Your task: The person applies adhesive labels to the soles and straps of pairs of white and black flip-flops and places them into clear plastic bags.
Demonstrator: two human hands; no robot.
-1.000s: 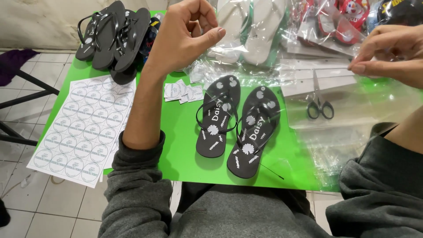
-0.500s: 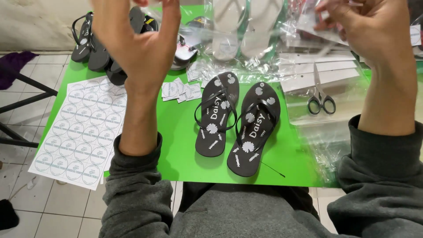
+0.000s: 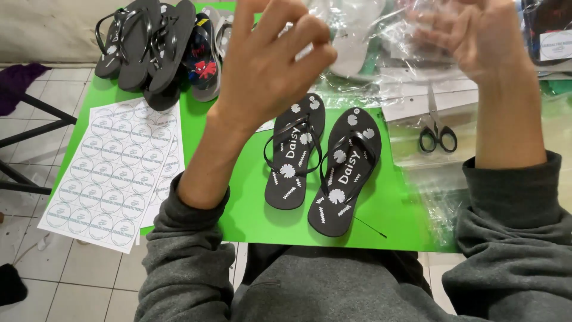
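below both raised hands, left (image 3: 268,65) released, right (image 3: 476,36) grasping plastic bag (image 3: 417,24), lie black sandals (image 3: 319,161).

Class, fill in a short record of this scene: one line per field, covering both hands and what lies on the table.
Left hand: left hand raised above the table, fingers curled, nothing clearly held
Right hand: right hand raised, touching a clear plastic bag
Table centre: pair of black flip-flops, side by side
Table left: sticker sheet
Table right: scissors
Far left: stack of flip-flops
Surface: green table
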